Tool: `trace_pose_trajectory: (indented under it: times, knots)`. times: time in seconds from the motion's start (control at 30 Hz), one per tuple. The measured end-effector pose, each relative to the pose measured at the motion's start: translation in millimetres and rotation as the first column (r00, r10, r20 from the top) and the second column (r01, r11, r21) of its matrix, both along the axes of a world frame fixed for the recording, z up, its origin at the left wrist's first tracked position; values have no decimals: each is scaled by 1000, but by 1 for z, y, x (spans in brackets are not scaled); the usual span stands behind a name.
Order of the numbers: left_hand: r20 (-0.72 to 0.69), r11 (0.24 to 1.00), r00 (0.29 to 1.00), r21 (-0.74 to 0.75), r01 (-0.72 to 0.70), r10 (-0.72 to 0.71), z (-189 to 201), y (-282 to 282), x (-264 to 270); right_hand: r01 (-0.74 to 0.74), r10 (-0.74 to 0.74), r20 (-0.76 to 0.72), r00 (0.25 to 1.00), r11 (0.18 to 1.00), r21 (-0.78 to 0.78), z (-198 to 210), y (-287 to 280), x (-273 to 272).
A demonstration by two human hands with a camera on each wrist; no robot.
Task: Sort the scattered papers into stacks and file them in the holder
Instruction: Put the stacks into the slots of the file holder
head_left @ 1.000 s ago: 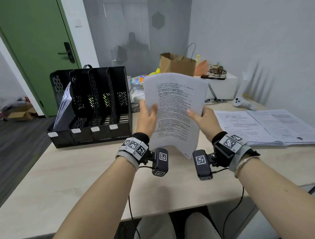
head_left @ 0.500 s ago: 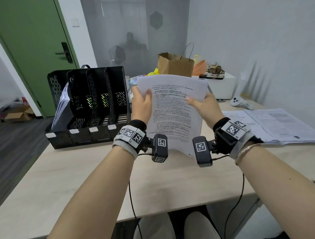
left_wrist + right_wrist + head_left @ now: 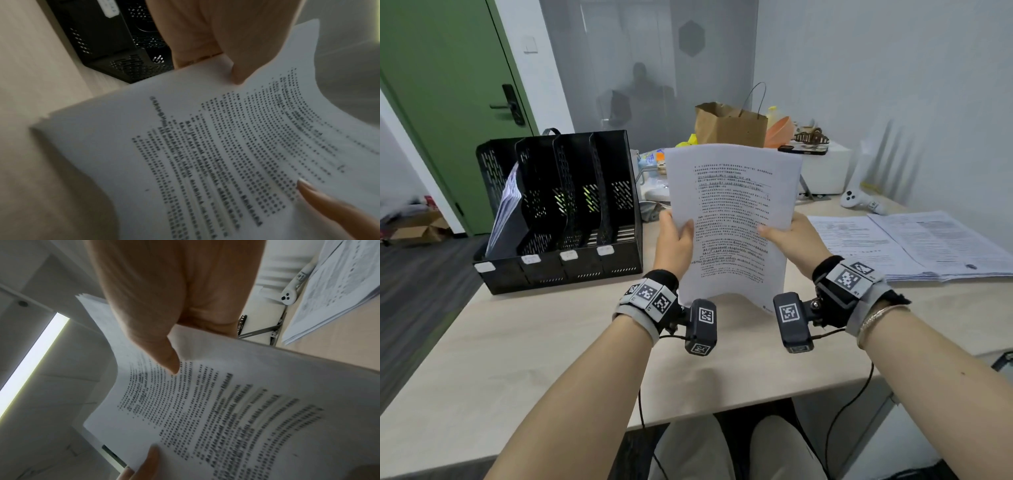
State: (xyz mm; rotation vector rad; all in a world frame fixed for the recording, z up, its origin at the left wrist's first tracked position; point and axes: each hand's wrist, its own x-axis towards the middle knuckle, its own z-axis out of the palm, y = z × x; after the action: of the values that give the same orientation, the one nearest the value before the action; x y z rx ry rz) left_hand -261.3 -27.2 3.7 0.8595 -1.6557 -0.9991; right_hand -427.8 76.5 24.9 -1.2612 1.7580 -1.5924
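Light wood table (image 3: 534, 342) fills the near part of the room. Just above it, both hands hold up a stack of printed papers (image 3: 732, 222), off the table, with the print facing the person. The left hand (image 3: 674, 243) pinches the left edge, thumb on the front and fingers behind. The right hand (image 3: 791, 240) pinches the right edge the same way. In the left wrist view the edges look like more than one sheet, but the picture is blurry, so I cannot count them.

Farther back on the left stands a black holder (image 3: 558, 212) with four slots. Its leftmost slot has papers (image 3: 508, 202) leaning in it. On the right side of the table lie more papers (image 3: 914, 243), spread flat, well apart from the holder. A white controller (image 3: 859, 200) rests just behind them.

At the back sit a brown paper bag (image 3: 729, 125) and a white box (image 3: 822, 171). A green door (image 3: 448, 102) is at the far left.
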Motion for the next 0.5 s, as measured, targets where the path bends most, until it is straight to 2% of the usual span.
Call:
trace_pose_trajectory:
  times: [0.1,0.23,0.3,0.37,0.43,0.5]
  knots:
    - [118,999,993,52,-4,-2,-15,-3,0,11,-12,27,1000,1000,27,-10,3,-1]
    - [101,999,995,-22,-23,25,4,-3,4,20,-20,12,1000,999,-46,9,8,-4]
    - [64,991,995,-115,-67,75,25,-5,8,51,-52,-3,999,989,-136,22,11,-7]
    - [84,965,984,-224,-136,158,47,-11,13,122,-111,57,992,964,-235,31,16,-14]
    - [142,923,955,-326,-204,261,65,-18,18,160,-139,101,985,956,-247,34,25,-22]
    - [224,868,912,-446,-218,344,80,-18,22,108,-91,94,991,974,-198,27,32,-30]
